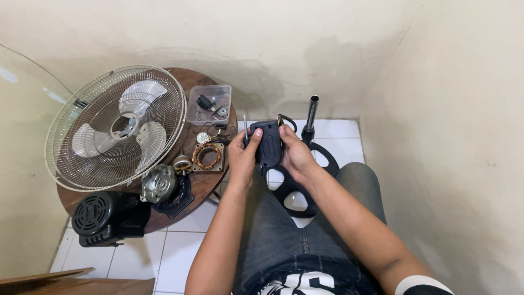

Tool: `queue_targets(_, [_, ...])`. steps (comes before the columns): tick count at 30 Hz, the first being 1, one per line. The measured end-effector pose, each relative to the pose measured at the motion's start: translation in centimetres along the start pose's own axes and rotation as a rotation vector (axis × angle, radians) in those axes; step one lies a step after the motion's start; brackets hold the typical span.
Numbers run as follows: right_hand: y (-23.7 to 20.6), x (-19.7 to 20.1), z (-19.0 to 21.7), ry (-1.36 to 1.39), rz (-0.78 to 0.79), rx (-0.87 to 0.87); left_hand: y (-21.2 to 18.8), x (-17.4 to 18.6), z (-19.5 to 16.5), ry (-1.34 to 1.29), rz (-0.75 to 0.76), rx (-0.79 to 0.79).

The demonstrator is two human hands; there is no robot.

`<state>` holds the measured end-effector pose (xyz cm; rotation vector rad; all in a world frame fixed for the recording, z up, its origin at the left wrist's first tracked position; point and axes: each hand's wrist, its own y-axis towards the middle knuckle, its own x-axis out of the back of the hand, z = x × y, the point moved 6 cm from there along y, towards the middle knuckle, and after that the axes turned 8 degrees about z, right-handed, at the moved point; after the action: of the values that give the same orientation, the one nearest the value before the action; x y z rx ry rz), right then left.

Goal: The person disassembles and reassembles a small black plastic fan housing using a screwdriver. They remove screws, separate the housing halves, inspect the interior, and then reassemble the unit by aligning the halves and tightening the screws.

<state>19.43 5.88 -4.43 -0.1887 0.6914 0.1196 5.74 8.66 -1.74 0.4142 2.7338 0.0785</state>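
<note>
Both hands clamp black fan housing (268, 145) above lap: left hand (242, 155) wraps its 9 o'clock side, thumb on top face; right hand (296, 155) cups 3 o'clock side. Thin tool, possibly screwdriver (245, 127), pinched in left grip, view poor. Judgement: keep housing braced on both sides, steady over knees. Fan stand base (319, 164) at 6 o'clock below housing. Round wooden desk (210, 183) at 9 o'clock carries copper stator (208, 156), motor (159, 183), clear parts tub (209, 104), fan grille (115, 127).
</note>
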Motion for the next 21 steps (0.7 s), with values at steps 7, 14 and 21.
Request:
queue_targets(7, [1.2,-1.2,-1.0,-0.095,0.054,-0.07,-0.2,3.1,-0.7,0.195,-0.127,-0.042])
queue_targets(14, [1.8,-2.7,-1.7,-0.112,0.065,-0.133,-1.0,5.3,-3.7,0.62,-0.297,-0.159])
queue_targets(21, [2.3,-4.9,-2.5,-0.161,0.079,-0.129,-2.6,6.4,-6.7,0.812,-0.415,-0.166])
